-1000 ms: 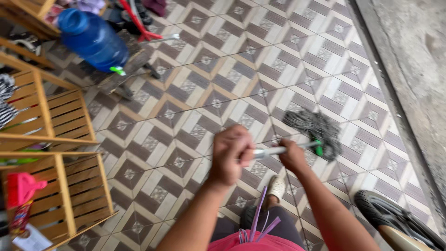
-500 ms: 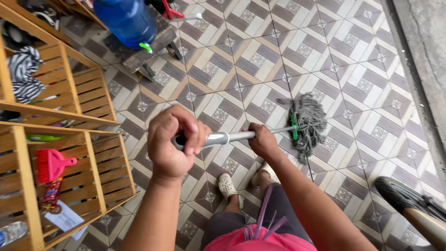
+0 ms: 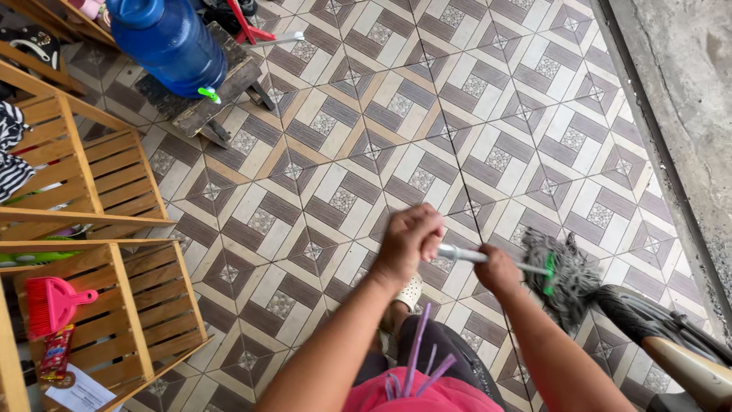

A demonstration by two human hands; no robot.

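Head view, the only 1 I have. Both hands are on a mop (image 3: 526, 267), low and right of centre in the frame.

Left hand (image 3: 410, 240): fingers curled fully closed over the top end of the handle (image 3: 462, 255), knuckles up. I see no gap in the grip.

Right hand (image 3: 497, 270): fist closed round the same handle lower down, just short of the green collar (image 3: 548, 274). The 2 hands sit near each other, a short bare length of grey shaft between them.

Mop head (image 3: 568, 281): grey stringy yarn, lying on the patterned tile floor (image 3: 396, 114), just beside a dark shoe (image 3: 648, 324) at the right edge; I cannot tell whether they touch.

Handling, my judgement: the shaft looks like a stiff, smooth, light tube, so it could slip in a loose grip. The yarn is soft and limp, heavier if wet; I cannot tell whether it is. The shaft is the place to hold, with hands spread apart for leverage, never the yarn.

Orientation: the long axis runs left to right in the frame, dipping slightly to the right. The grip end points left and toward me; the head points right, down at the floor.

Surroundings: wooden shelves (image 3: 114, 252) at left with a pink brush (image 3: 53, 301), and a blue water jug (image 3: 168, 42) at upper left, well apart from the mop.
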